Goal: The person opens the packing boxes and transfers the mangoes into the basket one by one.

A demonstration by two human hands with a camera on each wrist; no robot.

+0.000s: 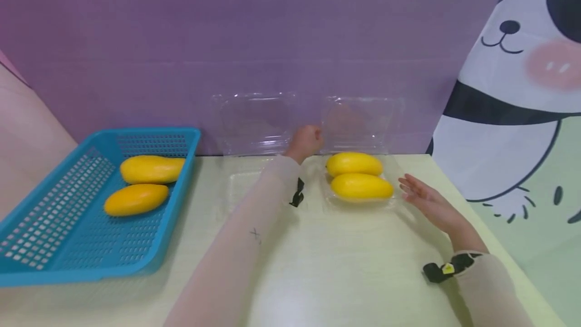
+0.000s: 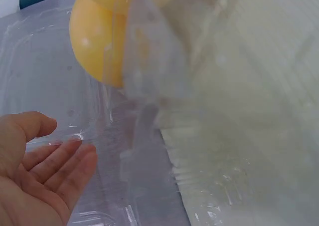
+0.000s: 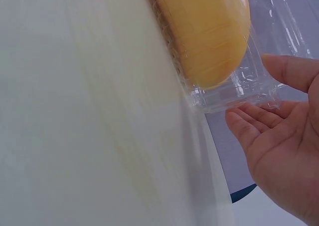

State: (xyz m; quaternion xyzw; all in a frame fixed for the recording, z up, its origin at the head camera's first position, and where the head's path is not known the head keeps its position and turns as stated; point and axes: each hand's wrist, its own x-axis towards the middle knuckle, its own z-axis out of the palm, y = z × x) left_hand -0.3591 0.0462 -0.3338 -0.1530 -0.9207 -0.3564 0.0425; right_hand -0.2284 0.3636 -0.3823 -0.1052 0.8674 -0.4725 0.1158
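Two yellow mango-like fruits (image 1: 361,186) lie side by side in a clear plastic clamshell box, its lid (image 1: 360,127) raised against the wall. My left hand (image 1: 306,141) is at the back, between this lid and that of a second clear box (image 1: 256,122). In the left wrist view its fingers (image 2: 70,173) are extended, the thumb apart, overlapping clear plastic. My right hand (image 1: 428,203) is beside the right end of the filled box. The right wrist view shows its fingertips (image 3: 239,121) right at the box's clear corner (image 3: 214,106), thumb raised, nothing gripped.
A blue slatted basket (image 1: 170,236) stands on the left of the pale table (image 1: 336,271), with two more yellow-orange fruits (image 1: 136,200) in it. A purple wall covering (image 1: 272,29) rises behind the table. A panda picture (image 1: 508,95) hangs on the right.
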